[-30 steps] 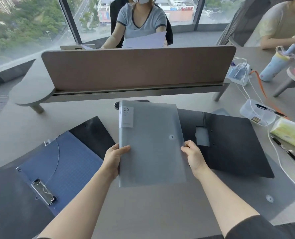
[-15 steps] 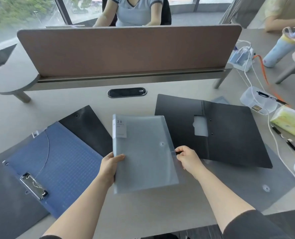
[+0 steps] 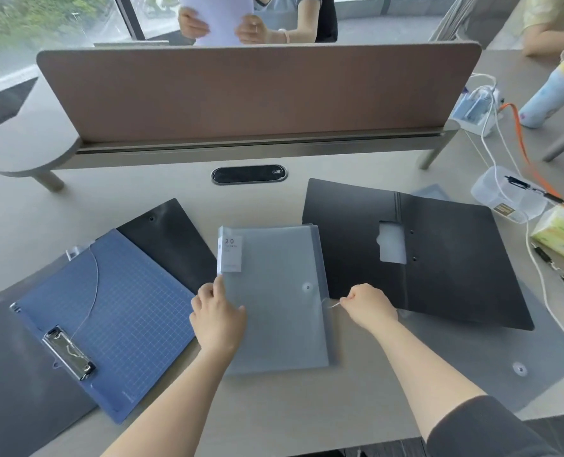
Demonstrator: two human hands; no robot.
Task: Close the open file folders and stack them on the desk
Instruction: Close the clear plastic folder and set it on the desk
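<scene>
A translucent grey folder (image 3: 274,298) with a white "20" label lies closed and flat on the desk in the middle. My left hand (image 3: 218,316) presses on its left edge. My right hand (image 3: 369,306) is fisted at its right edge, pinching a thin elastic cord. To the left a blue clip folder (image 3: 109,318) lies open with a metal clip at its lower left. To the right a black folder (image 3: 416,252) lies open. A grey translucent sheet with a snap button (image 3: 520,369) lies at the lower right.
A brown divider panel (image 3: 257,90) stands across the back of the desk (image 3: 274,410). At the right are a clear plastic box (image 3: 505,199), a tissue pack (image 3: 562,239), pens, cables and a blue bottle (image 3: 548,94). Two people sit beyond the divider.
The grey folder went from held up in both hands down flat onto the desk. My left hand now rests on top of it and my right hand has closed on the cord.
</scene>
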